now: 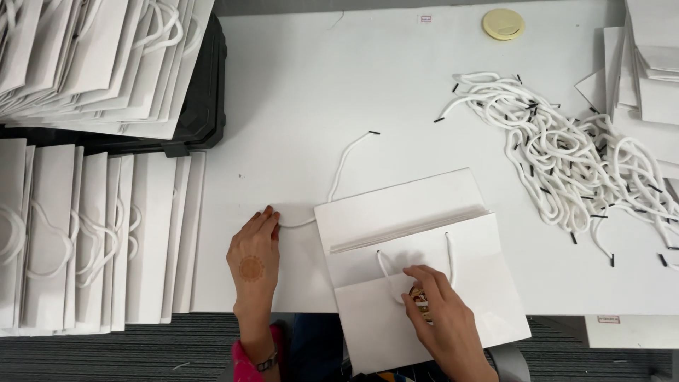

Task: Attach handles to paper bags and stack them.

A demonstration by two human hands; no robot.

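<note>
A white counter [297,92] carried a flat white paper bag [424,283] at its near edge. The right hand [438,311] pinched the bag's cord handle [387,272]; the left hand [253,258] lay flat, fingertips on a loose white cord [339,173].

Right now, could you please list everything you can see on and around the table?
table: one, white, fills the view.
paper bag: one, white, flat at the near edge, one cord handle fitted.
loose cord: one, white with black tip, left of the bag.
cord pile: many, white, black-tipped, right.
finished bags: two overlapping rows, white, left.
black crate: one, under the upper row.
flat bags: a stack, white, top right.
round cap: one, cream, far edge.
left hand: on the loose cord.
right hand: on the bag's handle.
</note>
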